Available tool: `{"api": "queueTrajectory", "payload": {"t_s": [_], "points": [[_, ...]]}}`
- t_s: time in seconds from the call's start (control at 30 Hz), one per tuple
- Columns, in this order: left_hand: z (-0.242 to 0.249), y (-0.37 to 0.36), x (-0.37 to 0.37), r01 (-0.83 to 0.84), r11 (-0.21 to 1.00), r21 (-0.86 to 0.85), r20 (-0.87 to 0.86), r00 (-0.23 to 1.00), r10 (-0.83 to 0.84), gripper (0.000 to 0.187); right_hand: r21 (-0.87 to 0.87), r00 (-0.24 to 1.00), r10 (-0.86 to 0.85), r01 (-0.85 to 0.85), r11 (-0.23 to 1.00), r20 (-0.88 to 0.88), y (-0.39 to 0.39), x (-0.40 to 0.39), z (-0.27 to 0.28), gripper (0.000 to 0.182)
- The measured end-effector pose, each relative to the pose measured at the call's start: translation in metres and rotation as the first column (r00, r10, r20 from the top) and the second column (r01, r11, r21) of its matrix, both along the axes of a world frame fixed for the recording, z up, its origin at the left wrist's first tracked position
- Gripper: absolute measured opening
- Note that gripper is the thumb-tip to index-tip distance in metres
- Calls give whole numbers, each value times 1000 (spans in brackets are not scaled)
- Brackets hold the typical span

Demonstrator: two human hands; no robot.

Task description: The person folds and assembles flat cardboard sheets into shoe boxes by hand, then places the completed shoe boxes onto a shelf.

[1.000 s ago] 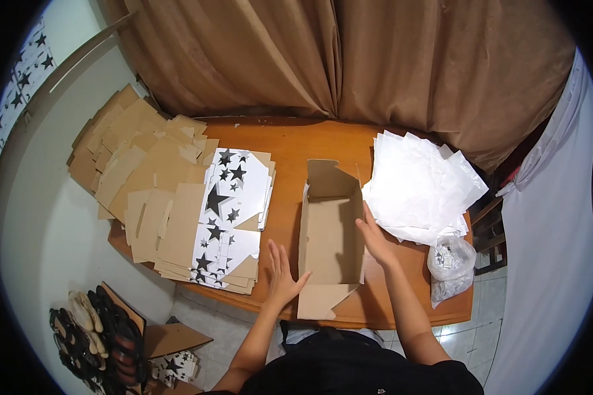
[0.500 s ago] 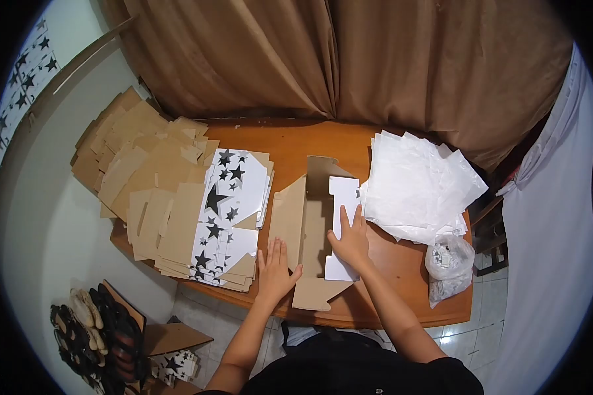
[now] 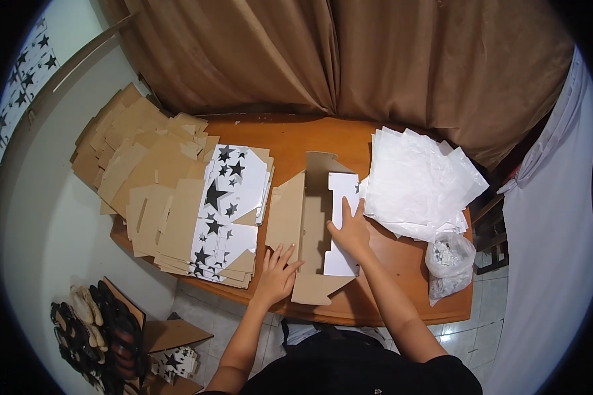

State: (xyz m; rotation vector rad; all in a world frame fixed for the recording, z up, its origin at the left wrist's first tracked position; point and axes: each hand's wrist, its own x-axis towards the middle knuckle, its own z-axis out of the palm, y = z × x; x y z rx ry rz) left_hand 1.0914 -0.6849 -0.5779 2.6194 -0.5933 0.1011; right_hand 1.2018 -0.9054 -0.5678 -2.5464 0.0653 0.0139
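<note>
A partly folded cardboard box stands on the wooden table in front of me, its inside facing up and its end flaps spread. Along its right side runs a white panel. My right hand rests on that panel, thumb and fingers apart. On the lower left brown flap lies my left hand, its fingers spread near the box's front left corner. Neither hand is closed round anything.
Stacked flat cardboard and star-printed sheets cover the table's left part. White sheets lie at the right, above a clear plastic bag of small items. Shoes are at the lower left.
My left hand has shifted slightly right, and its fingers now reach over the flap's lower end. My right hand stays on the white panel.
</note>
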Motion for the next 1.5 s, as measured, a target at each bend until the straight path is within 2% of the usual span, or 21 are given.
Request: {"api": "queueTrajectory", "payload": {"t_s": [0.03, 0.13, 0.23, 0.33, 0.37, 0.47, 0.57, 0.6, 0.63, 0.67, 0.77, 0.87, 1.07, 1.27, 1.37, 1.5], "points": [[4, 2, -3, 50, 999, 19, 3, 999, -50, 31, -1, 1000, 6, -6, 1000, -7, -1, 2, 3, 82], [12, -6, -14, 28, 998, -53, 54, 998, -25, 23, -31, 999, 19, -18, 999, 27, 0, 5, 5, 81], [-7, -5, -20, 42, 996, -81, 113, 993, -32, 17, -49, 995, 78, -76, 996, 56, -1, 3, 7, 80], [-8, -21, -28, 63, 977, -203, 139, 990, -35, 15, -88, 991, 119, -113, 990, 63, 1, -1, 5, 77], [-8, -24, -29, 63, 983, -175, 174, 984, -32, 17, -115, 990, 122, -114, 987, 66, 2, -2, 4, 77], [-16, -38, -29, -139, 945, -295, 128, 975, 184, 23, -136, 989, 120, -108, 985, 86, 3, -2, -1, 76], [2, -62, -22, -256, 763, -594, 152, 896, 418, 37, -113, 991, 108, -99, 989, 75, 3, -4, 3, 75], [3, -59, -18, -215, 916, -339, 237, 922, 305, 42, -103, 992, 105, -98, 990, 67, 3, -5, 5, 75], [2, -54, -14, -161, 986, -52, 286, 943, 169, 47, -96, 992, 103, -95, 991, 73, 3, -5, 3, 76], [2, -51, -10, -98, 965, 242, 293, 956, 24, 53, -89, 992, 100, -93, 992, 79, 3, -4, 1, 76], [6, -58, -7, -10, 986, 167, 215, 976, -26, 62, -74, 991, 118, -114, 991, 65, 2, -4, 1, 79], [18, -62, -5, -2, 981, 195, 146, 989, -27, 72, -89, 989, 128, -121, 989, 79, 1, -5, -2, 80], [19, -59, -5, 72, 958, 277, 75, 993, -96, 74, -119, 991, 99, -87, 989, 95, -2, -18, -5, 81], [11, -58, -5, 138, 959, 247, 142, 974, -177, 70, -83, 996, 44, -38, 996, 72, -6, -33, -3, 84], [8, -60, -8, 212, 945, 248, 142, 957, -252, 66, -64, 997, 28, -23, 998, 71, -8, -42, -4, 87], [8, -64, -11, 246, 934, 259, 109, 954, -281, 70, -66, 997, 14, -9, 998, 73, -12, -50, -5, 89]]}}
